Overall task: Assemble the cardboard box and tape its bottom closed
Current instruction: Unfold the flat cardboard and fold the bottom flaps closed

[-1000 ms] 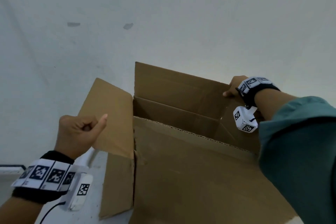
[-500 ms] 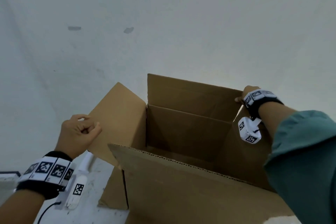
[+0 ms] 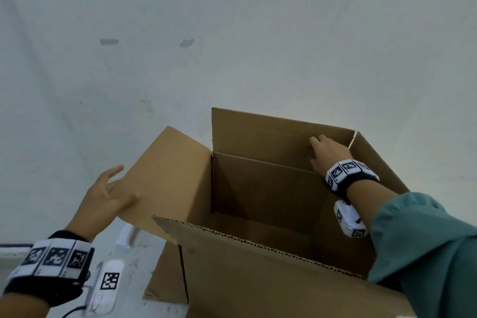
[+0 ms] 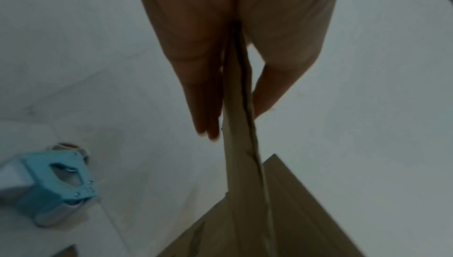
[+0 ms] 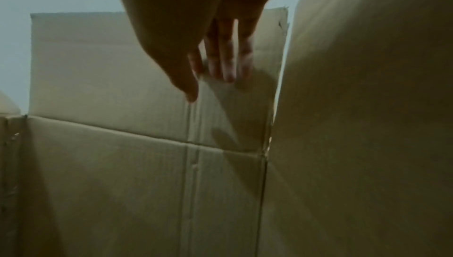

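A brown cardboard box (image 3: 258,279) stands squared up with its top flaps raised, and I look down into its dark inside. My left hand (image 3: 108,196) holds the left flap (image 3: 167,175), thumb on the inner face and fingers behind it. In the left wrist view the flap's edge (image 4: 242,145) runs between the thumb and the straight fingers (image 4: 203,106). My right hand (image 3: 327,152) reaches inside the box and lies flat against the far flap (image 3: 263,139). Its straight fingers (image 5: 225,58) press that flap (image 5: 98,67) near the right corner.
A blue and white tape dispenser (image 4: 51,183) sits on the white surface at the lower left of the box. A pale wall (image 3: 232,33) rises behind the box. The box's right wall (image 5: 367,106) stands close beside my right hand.
The box has opened from a skewed shape into a square. My left hand uncurled and took hold of the left flap. My right hand moved from the far flap's top corner onto its inner face.
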